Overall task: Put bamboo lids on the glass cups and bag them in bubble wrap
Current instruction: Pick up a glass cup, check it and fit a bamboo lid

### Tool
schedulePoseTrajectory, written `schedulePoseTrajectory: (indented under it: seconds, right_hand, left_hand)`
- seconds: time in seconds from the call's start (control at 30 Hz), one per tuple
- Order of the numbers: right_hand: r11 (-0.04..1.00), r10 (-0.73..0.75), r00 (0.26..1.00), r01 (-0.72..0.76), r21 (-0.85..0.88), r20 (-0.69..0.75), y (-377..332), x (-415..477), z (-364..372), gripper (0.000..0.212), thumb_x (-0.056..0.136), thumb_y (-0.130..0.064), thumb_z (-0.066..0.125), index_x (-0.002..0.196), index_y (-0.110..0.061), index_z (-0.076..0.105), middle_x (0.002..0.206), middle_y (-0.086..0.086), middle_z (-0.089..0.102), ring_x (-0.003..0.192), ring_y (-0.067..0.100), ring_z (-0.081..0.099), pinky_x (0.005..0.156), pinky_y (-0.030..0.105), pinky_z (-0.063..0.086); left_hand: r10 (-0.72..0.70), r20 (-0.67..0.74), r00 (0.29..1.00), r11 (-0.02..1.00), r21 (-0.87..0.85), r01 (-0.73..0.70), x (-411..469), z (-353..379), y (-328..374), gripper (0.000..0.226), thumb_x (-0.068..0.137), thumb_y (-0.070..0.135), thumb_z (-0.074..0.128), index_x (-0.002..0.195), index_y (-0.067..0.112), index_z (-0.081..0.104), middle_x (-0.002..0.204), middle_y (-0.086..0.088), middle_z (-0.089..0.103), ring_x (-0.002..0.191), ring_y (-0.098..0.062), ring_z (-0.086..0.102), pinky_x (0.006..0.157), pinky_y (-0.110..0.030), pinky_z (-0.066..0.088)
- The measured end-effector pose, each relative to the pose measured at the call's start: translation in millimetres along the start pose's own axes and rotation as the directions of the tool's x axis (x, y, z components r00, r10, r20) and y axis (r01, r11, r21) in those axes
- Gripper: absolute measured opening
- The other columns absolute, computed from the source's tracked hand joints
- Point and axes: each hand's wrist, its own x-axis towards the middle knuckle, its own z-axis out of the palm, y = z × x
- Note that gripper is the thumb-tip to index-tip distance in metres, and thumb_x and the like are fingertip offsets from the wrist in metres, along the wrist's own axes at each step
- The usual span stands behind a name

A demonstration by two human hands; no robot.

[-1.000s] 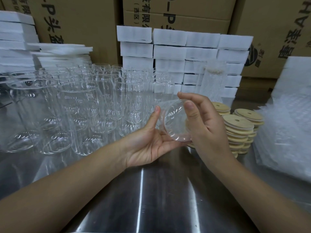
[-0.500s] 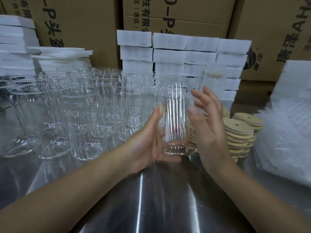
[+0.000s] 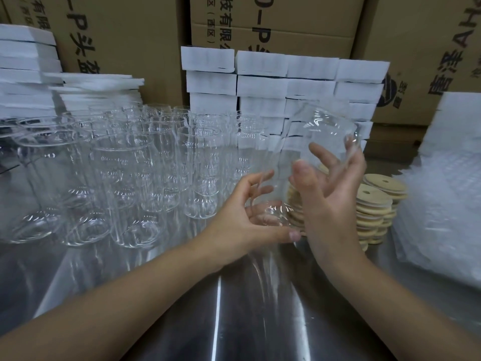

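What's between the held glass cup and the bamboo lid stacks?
Nothing on the table. The glass cup is held tilted between the left hand at its base and the right hand on its side. The bamboo lids are stacked just beyond the right hand; only that hand lies between them.

Steel bench (image 3: 260, 321) holds rows of empty glass cups (image 3: 125, 183) at left. Bamboo lids (image 3: 374, 212) stacked right, bubble wrap bags (image 3: 440, 209) beside them. White foam boxes (image 3: 286, 87) piled behind.
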Motion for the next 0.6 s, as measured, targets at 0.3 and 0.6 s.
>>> schedulePoseTrajectory:
  seconds: [0.3,0.6]
  right_hand:
    - [0.994,0.009,1.0,-0.007,0.112,-0.021,-2.6,3.8,-2.9,0.078,0.07,-0.038,0.071,0.133,-0.033,0.026,0.126,0.005,0.054,0.107,0.007,0.064,0.083,0.018,0.051]
    - [0.968,0.135,0.991,-0.137,0.21,0.028,-1.0,9.0,-4.9,0.09,0.061,-0.041,0.074,0.139,-0.031,0.03,0.111,0.002,0.064,0.113,0.029,0.063,0.101,0.044,0.048]
  left_hand:
    - [-0.038,-0.011,0.999,0.999,-0.001,0.038,-3.7,1.9,8.8,0.081,0.051,0.022,0.087,0.117,0.053,0.055,0.126,0.005,0.052,0.103,-0.004,0.066,0.096,-0.032,0.053]
    - [-0.194,0.285,0.939,0.928,-0.257,0.269,-4.4,-5.5,16.1,0.097,0.056,0.045,0.09,0.141,0.036,0.044,0.114,-0.01,0.065,0.094,-0.026,0.063,0.068,-0.026,0.056]
